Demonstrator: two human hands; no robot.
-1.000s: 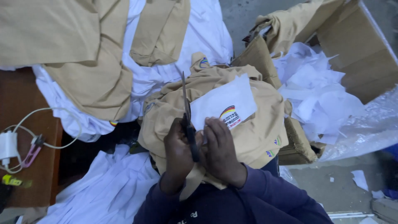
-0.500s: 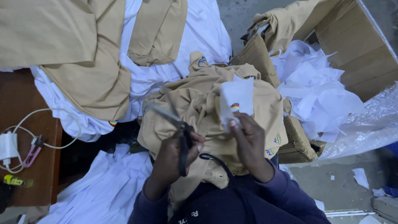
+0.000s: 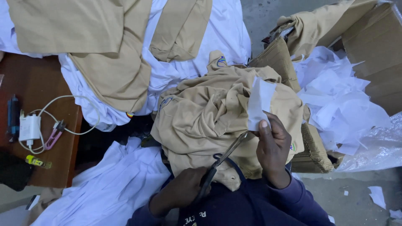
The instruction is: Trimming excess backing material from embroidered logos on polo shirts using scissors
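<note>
My left hand (image 3: 186, 189) grips the black handles of a pair of scissors (image 3: 224, 157), whose blades point up and right toward a white paper piece (image 3: 259, 101). My right hand (image 3: 273, 147) pinches the lower edge of that paper and holds it upright. The scissor tips sit just below the paper, beside my right thumb. Both hands hover over a crumpled pile of tan shirts (image 3: 209, 115) on my lap.
More tan garments (image 3: 104, 46) and white cloth (image 3: 113, 184) lie spread to the left. A brown table (image 3: 39, 96) carries a white charger with cable, pink snips and small items. A cardboard box (image 3: 372, 42) and white paper scraps (image 3: 339, 96) are at the right.
My hands have parted: the right one lifted the white paper up and right, turning it edge-on. The left swung the scissors from upright to pointing right at the paper.
</note>
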